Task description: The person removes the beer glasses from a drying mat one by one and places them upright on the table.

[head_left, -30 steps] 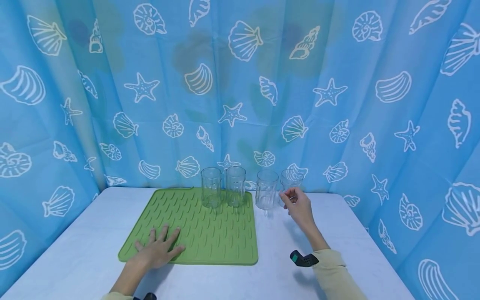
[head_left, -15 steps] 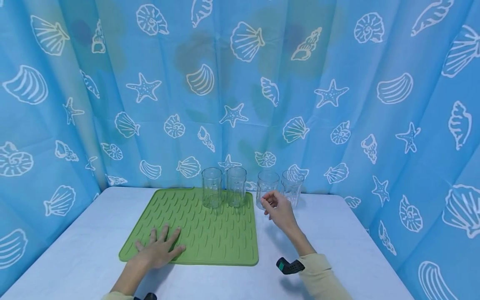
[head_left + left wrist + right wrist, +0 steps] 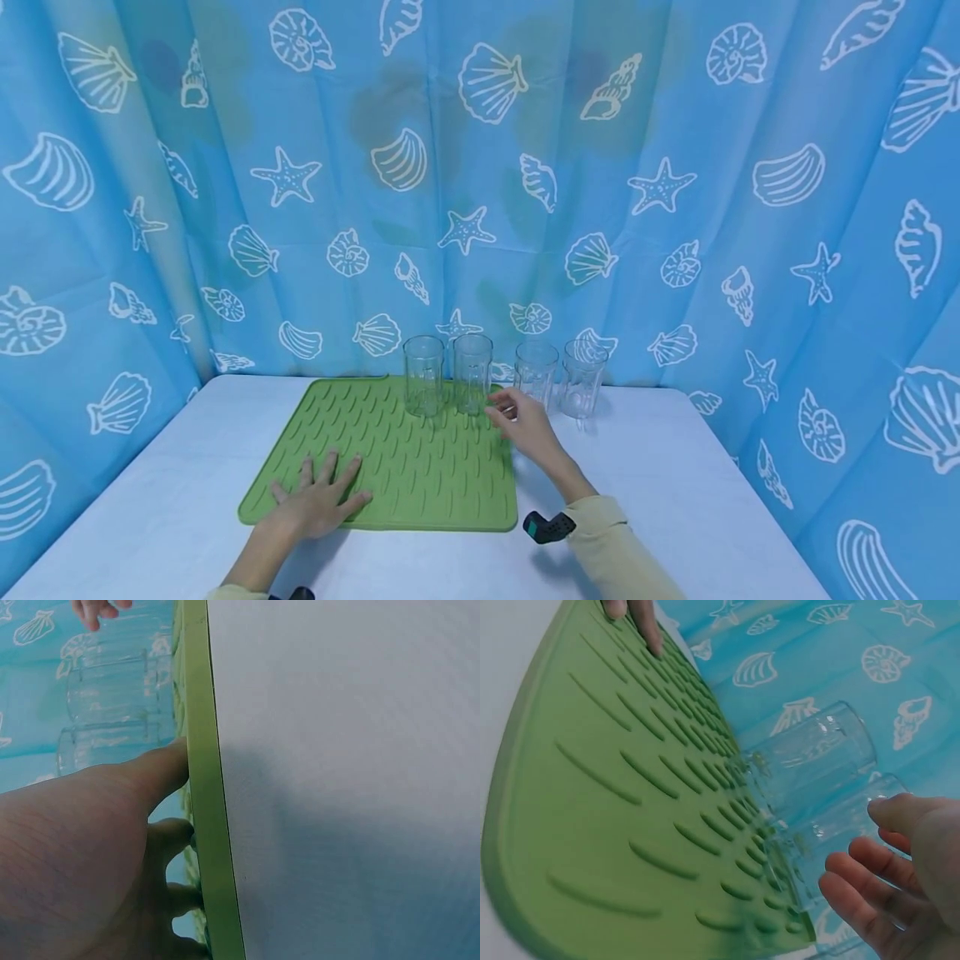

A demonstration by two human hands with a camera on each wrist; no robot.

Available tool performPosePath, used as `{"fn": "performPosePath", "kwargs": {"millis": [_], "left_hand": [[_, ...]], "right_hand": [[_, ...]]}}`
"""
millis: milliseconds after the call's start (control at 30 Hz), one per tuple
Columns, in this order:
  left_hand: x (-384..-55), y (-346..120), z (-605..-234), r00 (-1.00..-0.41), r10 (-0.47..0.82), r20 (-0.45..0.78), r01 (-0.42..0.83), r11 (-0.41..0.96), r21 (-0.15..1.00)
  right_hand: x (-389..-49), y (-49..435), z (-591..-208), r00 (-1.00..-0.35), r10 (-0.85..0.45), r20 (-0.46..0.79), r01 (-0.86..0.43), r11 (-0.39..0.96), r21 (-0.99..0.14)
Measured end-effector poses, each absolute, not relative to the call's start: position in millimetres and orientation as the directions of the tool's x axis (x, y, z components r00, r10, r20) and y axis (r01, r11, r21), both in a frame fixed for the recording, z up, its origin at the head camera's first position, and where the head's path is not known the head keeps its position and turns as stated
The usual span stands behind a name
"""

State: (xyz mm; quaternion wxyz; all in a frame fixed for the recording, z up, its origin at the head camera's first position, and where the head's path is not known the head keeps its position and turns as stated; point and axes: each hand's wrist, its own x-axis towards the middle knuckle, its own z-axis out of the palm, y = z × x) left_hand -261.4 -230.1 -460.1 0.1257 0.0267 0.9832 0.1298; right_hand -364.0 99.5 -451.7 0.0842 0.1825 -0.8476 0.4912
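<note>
My left hand (image 3: 309, 504) lies with fingers spread on the front left of a green ridged drying mat (image 3: 412, 475). My right hand (image 3: 527, 427) hovers at the mat's right edge, fingers loosely bent and holding nothing. Its fingertips are right by a clear drinking glass (image 3: 472, 371), which stands upright on the mat's back right corner. Just left of that is a matching glass (image 3: 423, 371), also on the mat. In the right wrist view, thumb and fingers are apart beside the nearer glass (image 3: 829, 817). The left wrist view has the left thumb (image 3: 161, 769) over the mat's rim.
Two more clear glasses stand on the white table (image 3: 645, 483) right of the mat: one (image 3: 536, 367) partly behind the right hand, another (image 3: 583, 379) farther right. A blue seashell-patterned curtain (image 3: 480, 167) hangs close behind the glasses and along both sides.
My right hand has moved left from the far-right glass, past the one beside it, to the glass on the mat's right side. The left hand and all the glasses stay put.
</note>
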Motion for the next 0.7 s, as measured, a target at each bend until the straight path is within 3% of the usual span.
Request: {"fn": "performPosePath", "kwargs": {"millis": [200, 433, 700], "left_hand": [[-261.3, -230.8, -461.1, -0.968, 0.088, -0.236, 0.023, 0.965, 0.263], [-263.1, -230.7, -459.5, -0.964, 0.093, -0.251, 0.021, 0.962, 0.274], [-263.3, -230.5, -459.5, -0.963, 0.094, -0.254, 0.022, 0.962, 0.273]], "right_hand": [[-370.6, 89.6, -453.5, -0.918, -0.245, 0.312, -0.395, 0.497, -0.772], [-375.8, 79.2, -453.4, -0.948, -0.202, 0.246, -0.308, 0.384, -0.871], [-381.1, 69.7, -455.0, -0.940, -0.212, 0.267, -0.327, 0.336, -0.884]]}}
